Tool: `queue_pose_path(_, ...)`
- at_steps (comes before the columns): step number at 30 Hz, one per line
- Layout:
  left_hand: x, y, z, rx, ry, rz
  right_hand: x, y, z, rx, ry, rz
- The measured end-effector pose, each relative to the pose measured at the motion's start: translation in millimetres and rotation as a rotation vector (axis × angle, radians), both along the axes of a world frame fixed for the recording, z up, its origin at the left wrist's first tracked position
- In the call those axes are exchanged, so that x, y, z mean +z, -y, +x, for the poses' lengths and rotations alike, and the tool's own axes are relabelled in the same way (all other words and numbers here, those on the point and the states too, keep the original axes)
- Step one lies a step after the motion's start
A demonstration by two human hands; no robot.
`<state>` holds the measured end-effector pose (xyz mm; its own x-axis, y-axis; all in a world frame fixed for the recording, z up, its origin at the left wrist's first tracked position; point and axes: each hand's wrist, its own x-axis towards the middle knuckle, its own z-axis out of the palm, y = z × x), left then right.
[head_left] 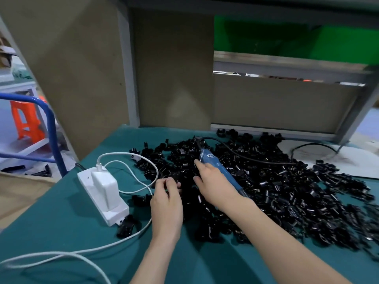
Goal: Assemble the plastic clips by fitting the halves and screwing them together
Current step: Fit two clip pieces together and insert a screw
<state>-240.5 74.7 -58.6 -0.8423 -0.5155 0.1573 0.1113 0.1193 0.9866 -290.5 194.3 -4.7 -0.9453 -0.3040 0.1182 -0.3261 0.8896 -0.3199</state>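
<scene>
Many clip parts (276,191): heaped loose on green table (61,232), none plainly finished
Left hand (167,199): pinches one black piece (176,179) at pile's edge
Right hand (213,186): grips blue screwdriver (220,169), forefinger out over pile
Progress: seemingly early, screwing not begun

Dim, soft, blurred, edge-warped

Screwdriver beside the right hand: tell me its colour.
The screwdriver is blue; the head view shows it.
</scene>
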Motion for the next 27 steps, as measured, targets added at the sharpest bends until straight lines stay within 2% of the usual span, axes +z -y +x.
queue_pose_path(2,2,-3,5,0.004,-0.057,-0.043,7,-14,9,-0.023,0.049,-0.23)
queue_pose_path(7,27,-21,28,-0.035,-0.282,-0.216,19,-73,45,-0.182,0.206,-1.076)
queue_pose_path(10,39,-46,49,-0.205,-0.276,-0.128,17,-111,78,-0.236,0.335,-1.638)
queue_pose_path(12,37,-66,64,-0.363,-0.242,-0.051,6,-132,99,-0.267,0.393,-1.847)
queue_pose_path(16,26,-109,83,-0.595,-0.09,0.154,-19,-161,137,-0.335,0.44,-2.009)
queue_pose_path(20,20,-137,87,-0.667,0.045,0.482,-30,-173,148,-0.396,0.42,-1.969)
queue_pose_path(23,15,-140,87,-0.678,0.069,0.586,-31,-173,146,-0.385,0.411,-1.932)
queue_pose_path(27,13,-134,87,-0.706,0.071,0.629,-32,-167,144,-0.357,0.43,-1.898)
